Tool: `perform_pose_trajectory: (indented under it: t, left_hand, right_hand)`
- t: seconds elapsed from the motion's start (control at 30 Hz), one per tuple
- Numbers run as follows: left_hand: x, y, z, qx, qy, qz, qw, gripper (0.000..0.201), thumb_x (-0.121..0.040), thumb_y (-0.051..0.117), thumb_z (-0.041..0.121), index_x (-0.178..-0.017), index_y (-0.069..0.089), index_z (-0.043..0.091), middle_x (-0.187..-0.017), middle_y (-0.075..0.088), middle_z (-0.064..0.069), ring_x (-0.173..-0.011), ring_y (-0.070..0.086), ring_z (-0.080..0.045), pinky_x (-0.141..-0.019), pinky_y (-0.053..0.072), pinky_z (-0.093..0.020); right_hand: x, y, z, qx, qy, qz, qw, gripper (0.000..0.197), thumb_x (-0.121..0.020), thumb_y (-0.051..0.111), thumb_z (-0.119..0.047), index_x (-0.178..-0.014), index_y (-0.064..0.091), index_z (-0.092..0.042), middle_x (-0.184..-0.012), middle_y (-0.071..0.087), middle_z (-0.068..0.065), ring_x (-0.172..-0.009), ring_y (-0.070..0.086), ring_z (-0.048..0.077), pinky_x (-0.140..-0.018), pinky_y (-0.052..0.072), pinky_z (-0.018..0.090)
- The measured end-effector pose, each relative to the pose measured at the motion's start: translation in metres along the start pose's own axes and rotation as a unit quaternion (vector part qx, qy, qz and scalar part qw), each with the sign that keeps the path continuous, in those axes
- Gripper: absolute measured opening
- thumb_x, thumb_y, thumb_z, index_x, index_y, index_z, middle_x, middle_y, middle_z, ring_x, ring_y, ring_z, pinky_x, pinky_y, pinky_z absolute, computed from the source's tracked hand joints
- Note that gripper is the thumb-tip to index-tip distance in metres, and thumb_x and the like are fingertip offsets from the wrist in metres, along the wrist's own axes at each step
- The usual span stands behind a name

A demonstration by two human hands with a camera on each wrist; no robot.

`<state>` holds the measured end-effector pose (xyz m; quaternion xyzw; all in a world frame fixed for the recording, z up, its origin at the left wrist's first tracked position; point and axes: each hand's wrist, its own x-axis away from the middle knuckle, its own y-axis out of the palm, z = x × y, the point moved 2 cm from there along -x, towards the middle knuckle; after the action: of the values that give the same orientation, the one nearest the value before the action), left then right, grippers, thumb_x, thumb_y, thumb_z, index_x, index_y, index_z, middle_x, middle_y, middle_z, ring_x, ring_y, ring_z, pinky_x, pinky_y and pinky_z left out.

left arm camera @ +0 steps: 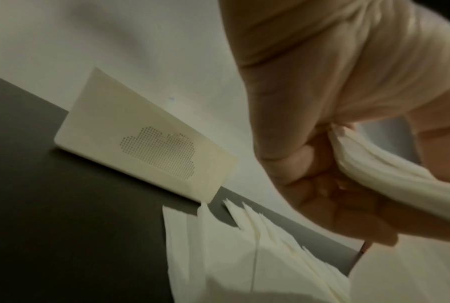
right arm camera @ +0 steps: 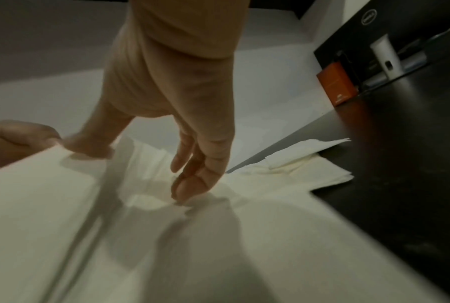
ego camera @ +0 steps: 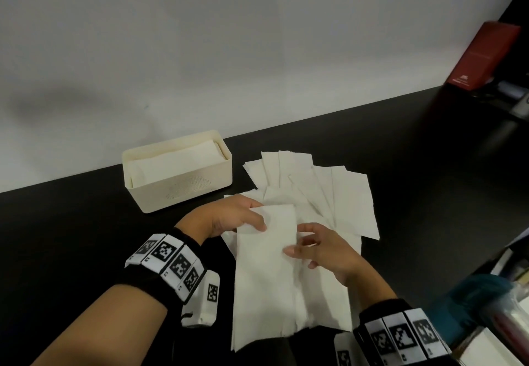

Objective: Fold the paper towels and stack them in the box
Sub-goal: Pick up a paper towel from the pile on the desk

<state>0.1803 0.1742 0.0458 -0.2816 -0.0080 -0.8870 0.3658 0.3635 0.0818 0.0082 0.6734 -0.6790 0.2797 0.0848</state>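
Head view: high, looking forward and down over the table (ego camera: 86, 222) toward its far edge at the wall; mid-range, both hands in view.

Left wrist view: low, just above the table, facing along the left hand (left arm camera: 335, 143) toward the far edge; very near. Shares the box (left arm camera: 151, 143) and the spread paper towels (left arm camera: 257, 256) with the head view.

Right wrist view: low, facing along the right hand (right arm camera: 182, 102) toward the table's right end; very near. Shares the paper towels and the red box (right arm camera: 338, 86) with the head view.

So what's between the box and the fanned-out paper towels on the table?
Only a bare strip of black table separates the box from the fanned towels, as the head view shows.
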Motion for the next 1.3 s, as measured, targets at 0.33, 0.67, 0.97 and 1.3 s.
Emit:
perform_pose_trajectory:
  t: [0.33, 0.67, 0.97, 1.3]
  left_hand:
    - [0.010, -0.032, -0.010, -0.016, -0.049, 0.073, 0.996, 0.021, -0.066, 0.069, 0.009, -0.087, 0.068, 0.009, -0.086, 0.068, -0.009, -0.077, 0.063, -0.022, -0.069, 0.049, -0.025]
    - [0.017, -0.046, -0.045, -0.112, -0.112, 0.134, 0.978, 0.023, -0.081, 0.060, 0.005, -0.102, 0.066, 0.008, -0.094, 0.067, -0.012, -0.079, 0.062, -0.022, -0.068, 0.048, -0.025]
    - [0.023, -0.046, -0.047, -0.118, -0.109, 0.142, 0.977, 0.021, -0.082, 0.057, 0.005, -0.098, 0.065, 0.014, -0.084, 0.064, -0.002, -0.070, 0.058, -0.010, -0.056, 0.043, -0.017]
    - [0.023, -0.043, -0.058, -0.113, -0.129, 0.138, 0.975, 0.020, -0.081, 0.056, 0.005, -0.096, 0.065, 0.014, -0.093, 0.064, -0.005, -0.080, 0.060, -0.016, -0.061, 0.046, -0.019]
  right_hand:
    - [-0.007, 0.013, 0.005, 0.111, 0.050, 0.027, 0.992, 0.077, -0.063, 0.084, -0.040, -0.129, 0.048, -0.024, -0.119, 0.054, -0.001, -0.105, 0.054, 0.015, -0.085, 0.043, 0.024]
    - [-0.019, 0.020, 0.017, 0.279, 0.191, 0.197, 0.920, 0.093, -0.069, 0.077, -0.045, -0.137, 0.023, -0.010, -0.134, 0.041, 0.011, -0.126, 0.041, 0.029, -0.103, 0.036, 0.038]
    - [-0.031, 0.018, 0.021, 0.215, 0.231, 0.182, 0.931, 0.076, -0.057, 0.085, -0.043, -0.112, 0.053, -0.003, -0.111, 0.056, 0.010, -0.108, 0.056, 0.029, -0.078, 0.045, 0.033]
    - [-0.027, 0.022, 0.005, 0.165, 0.164, 0.152, 0.961, 0.062, -0.067, 0.084, -0.022, -0.115, 0.054, 0.003, -0.081, 0.061, 0.008, -0.074, 0.060, 0.019, -0.073, 0.047, 0.030]
